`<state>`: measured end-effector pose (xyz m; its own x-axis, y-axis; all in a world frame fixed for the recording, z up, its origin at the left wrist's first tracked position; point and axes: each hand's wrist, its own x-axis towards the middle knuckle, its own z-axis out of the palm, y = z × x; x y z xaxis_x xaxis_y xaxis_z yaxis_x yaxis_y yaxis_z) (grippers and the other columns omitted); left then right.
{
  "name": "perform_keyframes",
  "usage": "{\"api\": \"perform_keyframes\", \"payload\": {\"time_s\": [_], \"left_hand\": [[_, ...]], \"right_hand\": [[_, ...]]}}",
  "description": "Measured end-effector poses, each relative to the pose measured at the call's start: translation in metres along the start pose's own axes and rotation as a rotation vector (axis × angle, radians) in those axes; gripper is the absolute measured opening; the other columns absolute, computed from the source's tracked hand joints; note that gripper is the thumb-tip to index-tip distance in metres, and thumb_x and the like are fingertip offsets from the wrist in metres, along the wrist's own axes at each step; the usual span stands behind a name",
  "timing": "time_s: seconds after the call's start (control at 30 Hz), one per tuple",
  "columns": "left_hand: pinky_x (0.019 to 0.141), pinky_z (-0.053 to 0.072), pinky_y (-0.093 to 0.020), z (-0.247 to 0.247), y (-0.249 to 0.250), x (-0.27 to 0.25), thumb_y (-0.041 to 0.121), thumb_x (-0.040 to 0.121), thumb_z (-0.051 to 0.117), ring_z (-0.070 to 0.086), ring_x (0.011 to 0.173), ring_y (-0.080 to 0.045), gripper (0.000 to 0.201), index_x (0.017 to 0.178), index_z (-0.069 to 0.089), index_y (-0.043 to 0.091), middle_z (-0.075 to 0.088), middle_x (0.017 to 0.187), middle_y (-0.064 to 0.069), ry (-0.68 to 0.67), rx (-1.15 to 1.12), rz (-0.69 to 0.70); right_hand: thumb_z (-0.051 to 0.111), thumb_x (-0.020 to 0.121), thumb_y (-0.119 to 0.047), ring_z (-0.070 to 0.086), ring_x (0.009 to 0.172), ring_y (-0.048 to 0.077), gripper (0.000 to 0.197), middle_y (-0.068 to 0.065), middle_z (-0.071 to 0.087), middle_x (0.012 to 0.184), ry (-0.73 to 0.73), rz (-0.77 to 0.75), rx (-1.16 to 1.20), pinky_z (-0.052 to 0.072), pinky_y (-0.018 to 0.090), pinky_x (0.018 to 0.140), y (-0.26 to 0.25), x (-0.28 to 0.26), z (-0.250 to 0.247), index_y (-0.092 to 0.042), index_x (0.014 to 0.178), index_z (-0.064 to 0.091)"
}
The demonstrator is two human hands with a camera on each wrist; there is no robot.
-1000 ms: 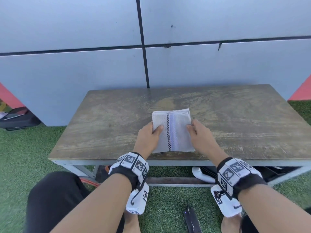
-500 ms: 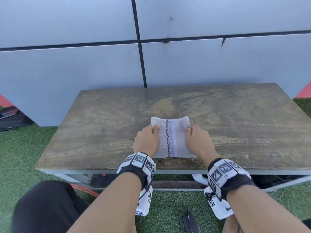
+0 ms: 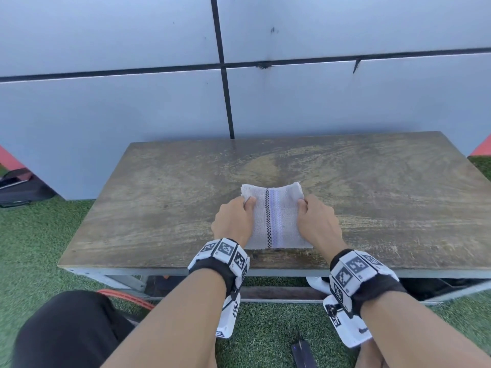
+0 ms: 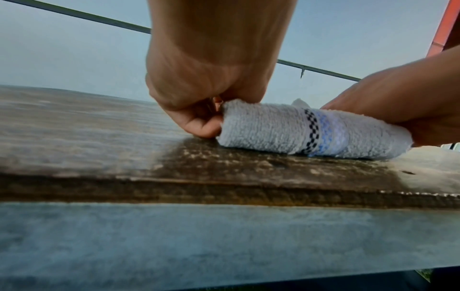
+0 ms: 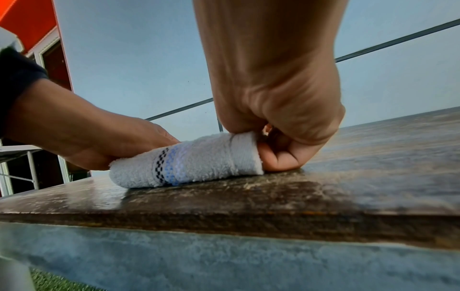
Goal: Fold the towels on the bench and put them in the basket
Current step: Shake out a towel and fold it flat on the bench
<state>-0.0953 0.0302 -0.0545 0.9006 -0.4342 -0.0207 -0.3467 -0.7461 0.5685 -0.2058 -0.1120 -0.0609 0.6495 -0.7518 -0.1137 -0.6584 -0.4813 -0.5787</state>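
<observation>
A small folded white towel (image 3: 276, 216) with a black checked line and a lilac stripe lies near the front edge of the worn wooden bench (image 3: 159, 197). My left hand (image 3: 235, 220) grips its left side, thumb on top and fingers curled under the edge. My right hand (image 3: 316, 221) grips the right side the same way. In the left wrist view the towel (image 4: 268, 130) is a thick fold resting on the bench, pinched by the left hand (image 4: 201, 118). The right wrist view shows the right hand (image 5: 276, 149) curled round the towel's (image 5: 199, 161) end. No basket is in view.
A grey panelled wall (image 3: 159, 102) stands right behind the bench. Green artificial turf (image 3: 32, 235) surrounds it. A black case (image 3: 18, 187) lies on the ground at the left. White shoes and dark items (image 3: 316, 282) sit under the bench; an orange hose (image 3: 125, 296) lies below left.
Both hands went from resting on the towel's sides to curling round its edges. The far edge of the towel now bows up slightly between them.
</observation>
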Motion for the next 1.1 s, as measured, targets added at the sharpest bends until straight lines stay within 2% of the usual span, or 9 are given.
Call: {"api": "perform_keyframes", "payload": {"time_s": [0.23,0.33,0.4,0.47,0.57,0.67,0.87,1.03,1.1], "left_hand": [[0.07,0.049,-0.038,0.0,0.004,0.005,0.054,0.101,0.036,0.058,0.071,-0.024,0.049,0.07,0.046,0.018,0.059,0.075,-0.001,-0.015,0.029,-0.062],[0.074,0.05,-0.041,-0.002,0.009,0.007,0.053,0.1,0.042,0.062,0.085,-0.029,0.04,0.095,0.052,0.014,0.061,0.092,-0.003,-0.01,0.064,-0.105],[0.069,0.045,-0.04,-0.005,0.014,0.007,0.041,0.098,0.049,0.058,0.092,-0.03,0.032,0.112,0.045,0.013,0.055,0.102,-0.006,0.093,0.118,-0.028],[0.073,0.047,-0.038,-0.005,0.015,0.011,0.029,0.094,0.051,0.051,0.103,-0.027,0.03,0.119,0.044,0.014,0.051,0.115,-0.007,0.17,0.152,0.198],[0.104,0.039,-0.045,-0.003,0.011,0.019,0.032,0.097,0.046,0.036,0.133,-0.024,0.042,0.139,0.043,0.025,0.043,0.144,-0.001,-0.05,0.216,0.462],[0.111,0.03,-0.05,-0.005,0.007,0.023,0.045,0.101,0.037,0.03,0.138,-0.025,0.047,0.147,0.036,0.035,0.041,0.15,0.003,-0.258,0.276,0.398],[0.087,0.043,-0.043,-0.021,0.004,0.015,0.04,0.1,0.042,0.058,0.096,-0.031,0.027,0.105,0.051,0.015,0.064,0.107,-0.01,-0.097,0.414,0.23],[0.065,0.047,-0.032,-0.034,-0.001,0.004,0.033,0.094,0.044,0.055,0.061,-0.02,0.029,0.072,0.05,0.015,0.058,0.071,0.0,-0.173,0.38,0.171],[0.063,0.052,-0.031,-0.036,-0.003,0.0,0.033,0.089,0.046,0.05,0.053,-0.019,0.031,0.063,0.044,0.017,0.05,0.061,0.002,-0.152,0.332,0.142]], "right_hand": [[0.029,0.105,-0.041,0.055,0.079,0.028,0.031,0.01,0.058,0.094,-0.01,0.04,0.017,0.043,0.038,0.066,-0.002,0.004,0.001,-0.02,0.087,0.043],[0.033,0.104,-0.043,0.055,0.075,0.025,0.035,0.011,0.058,0.095,-0.021,0.061,0.047,0.042,0.036,0.062,-0.003,0.005,-0.003,-0.012,0.098,0.047],[0.037,0.103,-0.045,0.053,0.068,0.022,0.036,0.011,0.058,0.092,0.007,0.043,0.102,0.038,0.034,0.054,-0.001,0.002,-0.005,-0.011,0.098,0.044],[0.04,0.102,-0.047,0.051,0.065,0.021,0.036,0.011,0.058,0.089,0.048,-0.004,0.169,0.037,0.033,0.051,0.002,-0.003,-0.007,-0.012,0.096,0.042],[0.041,0.101,-0.046,0.049,0.071,0.019,0.032,0.009,0.053,0.092,0.123,-0.062,0.208,0.035,0.03,0.055,0.007,-0.013,-0.012,-0.015,0.093,0.041],[0.043,0.102,-0.041,0.047,0.074,0.017,0.027,0.005,0.05,0.093,0.141,-0.076,0.205,0.034,0.03,0.057,0.011,-0.023,-0.017,-0.016,0.092,0.042],[0.046,0.101,-0.04,0.048,0.078,0.016,0.027,0.004,0.045,0.102,0.147,-0.057,0.157,0.034,0.029,0.057,0.018,-0.031,-0.02,-0.013,0.101,0.042],[0.041,0.098,-0.052,0.049,0.099,0.029,0.046,0.012,0.042,0.116,-0.011,0.056,0.099,0.045,0.042,0.082,0.01,-0.027,-0.013,-0.008,0.11,0.046],[0.036,0.095,-0.06,0.051,0.096,0.031,0.053,0.013,0.047,0.109,-0.054,0.073,0.114,0.046,0.04,0.079,0.004,-0.021,-0.007,-0.009,0.099,0.049]]}}
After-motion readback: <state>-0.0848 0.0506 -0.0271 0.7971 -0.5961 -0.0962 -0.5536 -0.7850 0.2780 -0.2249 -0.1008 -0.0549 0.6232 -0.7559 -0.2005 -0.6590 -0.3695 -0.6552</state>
